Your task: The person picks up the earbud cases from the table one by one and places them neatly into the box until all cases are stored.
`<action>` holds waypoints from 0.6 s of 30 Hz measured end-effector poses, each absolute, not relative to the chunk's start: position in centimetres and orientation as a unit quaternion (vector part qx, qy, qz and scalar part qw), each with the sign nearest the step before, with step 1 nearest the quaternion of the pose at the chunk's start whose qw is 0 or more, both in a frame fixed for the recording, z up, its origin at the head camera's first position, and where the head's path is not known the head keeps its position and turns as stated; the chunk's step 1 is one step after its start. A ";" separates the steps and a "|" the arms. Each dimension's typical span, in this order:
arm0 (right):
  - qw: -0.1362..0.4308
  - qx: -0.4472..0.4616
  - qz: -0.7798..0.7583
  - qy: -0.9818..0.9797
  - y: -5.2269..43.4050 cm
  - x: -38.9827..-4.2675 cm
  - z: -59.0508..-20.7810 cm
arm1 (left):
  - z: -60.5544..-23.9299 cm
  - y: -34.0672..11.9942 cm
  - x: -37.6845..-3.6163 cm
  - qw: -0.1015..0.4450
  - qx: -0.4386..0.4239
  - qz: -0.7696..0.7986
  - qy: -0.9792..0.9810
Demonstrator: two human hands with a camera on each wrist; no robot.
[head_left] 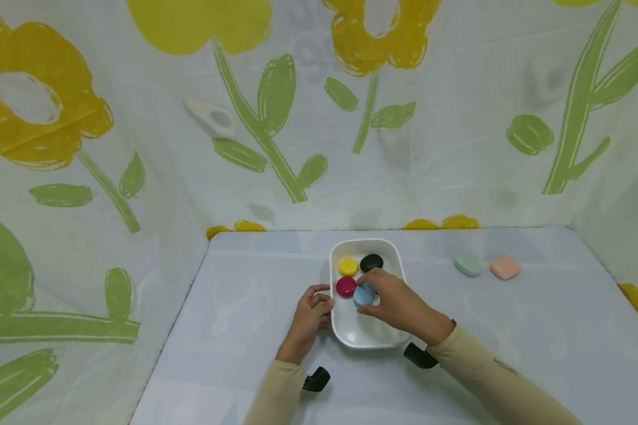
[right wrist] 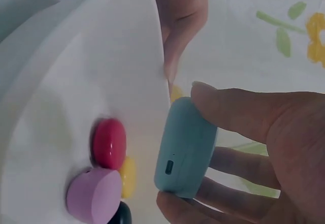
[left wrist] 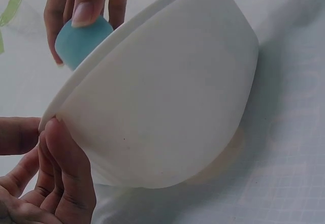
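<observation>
Four small cases already lie in the white dish (head_left: 399, 260): yellow case (head_left: 348, 267), black case (head_left: 371, 262), red case (head_left: 346, 286), and a pink-lilac case (right wrist: 94, 193) seen only from the right wrist. Right hand (head_left: 399, 304) pinches the blue case (head_left: 364, 294) between thumb and fingers, over the dish interior. Left hand (head_left: 308, 319) grips the dish rim, fingers curled, steadying it. Judgement: lower the blue case onto bare dish floor beside the red case, keep the rim braced, and loosen the pinch only once it rests.
</observation>
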State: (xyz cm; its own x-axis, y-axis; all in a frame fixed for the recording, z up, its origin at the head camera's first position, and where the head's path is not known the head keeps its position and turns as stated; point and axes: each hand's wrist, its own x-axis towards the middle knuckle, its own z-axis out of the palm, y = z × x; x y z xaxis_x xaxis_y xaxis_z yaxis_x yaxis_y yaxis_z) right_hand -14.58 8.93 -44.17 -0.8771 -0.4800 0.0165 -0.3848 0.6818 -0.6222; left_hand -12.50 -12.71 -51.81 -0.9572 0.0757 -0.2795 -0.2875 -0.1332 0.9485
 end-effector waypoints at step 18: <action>0.122 -0.213 -0.257 0.935 6.1 -15.6 -45.8 | -52.0 -12.9 -12.7 0.129 -0.069 0.759 0.634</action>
State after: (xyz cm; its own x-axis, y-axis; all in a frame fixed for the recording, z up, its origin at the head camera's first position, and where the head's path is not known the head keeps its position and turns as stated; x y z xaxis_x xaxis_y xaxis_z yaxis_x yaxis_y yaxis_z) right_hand -15.62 6.05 -45.81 -0.8799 -0.4601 -0.1186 -0.3348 0.7775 -0.5323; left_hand -12.71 -12.89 -52.02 -0.9572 0.1085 -0.2684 -0.2835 -0.1631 0.9450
